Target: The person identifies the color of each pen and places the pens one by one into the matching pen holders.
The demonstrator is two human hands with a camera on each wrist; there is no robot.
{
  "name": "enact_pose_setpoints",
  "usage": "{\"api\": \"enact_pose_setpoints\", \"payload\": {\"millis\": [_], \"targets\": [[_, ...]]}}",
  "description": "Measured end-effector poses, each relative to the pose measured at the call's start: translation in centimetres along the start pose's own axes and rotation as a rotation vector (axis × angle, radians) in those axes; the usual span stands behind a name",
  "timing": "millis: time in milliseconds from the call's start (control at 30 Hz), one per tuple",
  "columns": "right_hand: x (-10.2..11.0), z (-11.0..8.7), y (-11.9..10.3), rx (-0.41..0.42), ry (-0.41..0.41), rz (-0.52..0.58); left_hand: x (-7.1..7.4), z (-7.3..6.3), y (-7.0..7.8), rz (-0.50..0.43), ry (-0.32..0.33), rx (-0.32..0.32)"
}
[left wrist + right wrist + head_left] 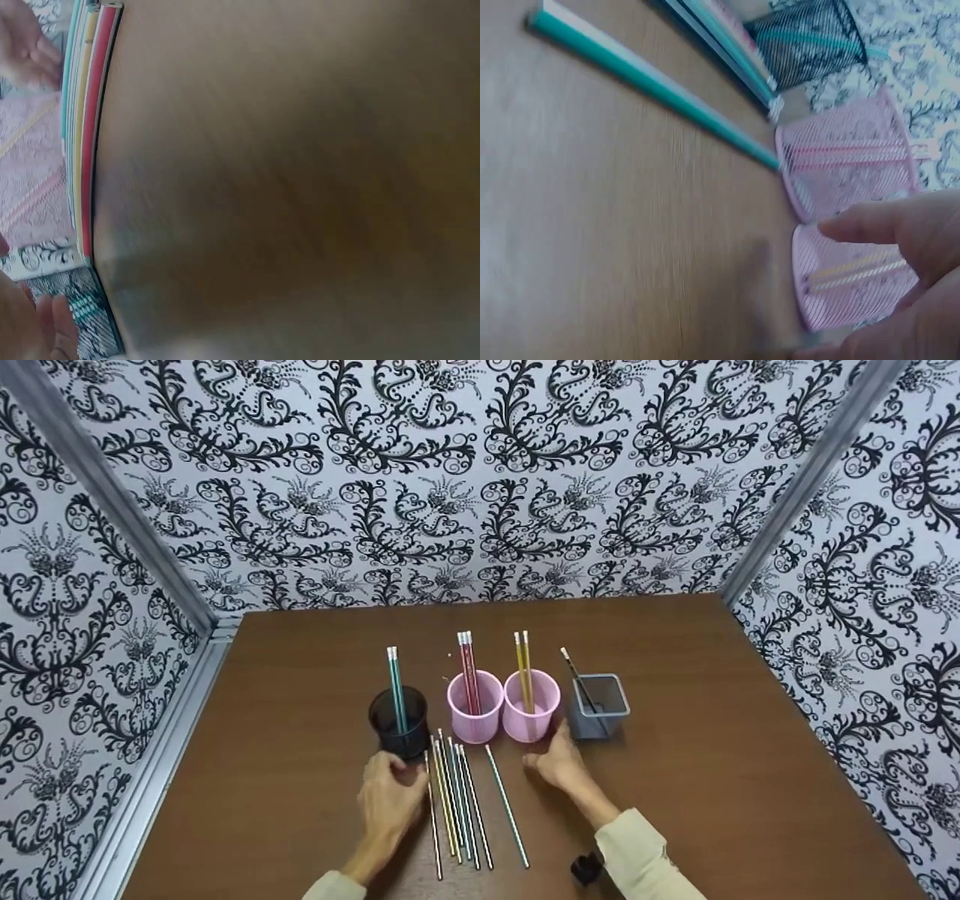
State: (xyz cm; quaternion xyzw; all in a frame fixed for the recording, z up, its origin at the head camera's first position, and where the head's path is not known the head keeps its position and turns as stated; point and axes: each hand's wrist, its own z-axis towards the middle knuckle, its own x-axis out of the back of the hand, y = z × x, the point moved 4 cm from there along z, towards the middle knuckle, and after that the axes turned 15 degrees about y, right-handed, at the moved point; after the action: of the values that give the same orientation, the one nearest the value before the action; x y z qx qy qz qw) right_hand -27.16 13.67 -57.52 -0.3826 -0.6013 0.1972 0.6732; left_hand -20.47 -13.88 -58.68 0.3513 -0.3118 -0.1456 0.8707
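Note:
In the head view my left hand is just in front of the black mesh cup, which holds teal pencils. Whether it touches the cup I cannot tell; no pencil shows in its fingers. My right hand is by the base of the right pink mesh cup, thumb extended in the right wrist view, holding nothing visible. Yellow pencils stand in that cup. Red pencils stand in the left pink cup. Several loose pencils lie between the hands, with one teal pencil apart.
A square grey mesh holder with one black pencil leaning in it stands right of the pink cups. A small black object lies beside the right sleeve. Patterned walls rise behind and beside the brown table.

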Motion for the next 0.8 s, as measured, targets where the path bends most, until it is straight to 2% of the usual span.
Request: {"api": "enact_pose_setpoints", "payload": {"millis": [100,233,333,467,600,800], "targets": [[0.3,-1.4,-0.7,0.004,-0.003,-0.055,0.2,0.5,-0.8,-0.005,0.010,0.052],[0.1,-3.0,-1.3,0.059,-0.014,-0.121,0.0,1.5,-1.4,-0.087,-0.017,0.114],[-0.3,-3.8,-1.6,0.097,-0.055,-0.132,-0.4,2.2,-1.9,-0.158,-0.089,0.188],[-0.8,-4.4,-2.0,0.136,-0.103,-0.111,-1.0,3.0,-2.5,-0.191,-0.224,0.276],[-1.3,-4.8,-2.4,0.163,-0.113,-0.098,-1.6,3.9,-2.7,-0.214,-0.315,0.291],[-2.3,-5.2,-2.9,0.188,-0.109,-0.120,-2.3,5.0,-3.5,-0.252,-0.324,0.339]]}}
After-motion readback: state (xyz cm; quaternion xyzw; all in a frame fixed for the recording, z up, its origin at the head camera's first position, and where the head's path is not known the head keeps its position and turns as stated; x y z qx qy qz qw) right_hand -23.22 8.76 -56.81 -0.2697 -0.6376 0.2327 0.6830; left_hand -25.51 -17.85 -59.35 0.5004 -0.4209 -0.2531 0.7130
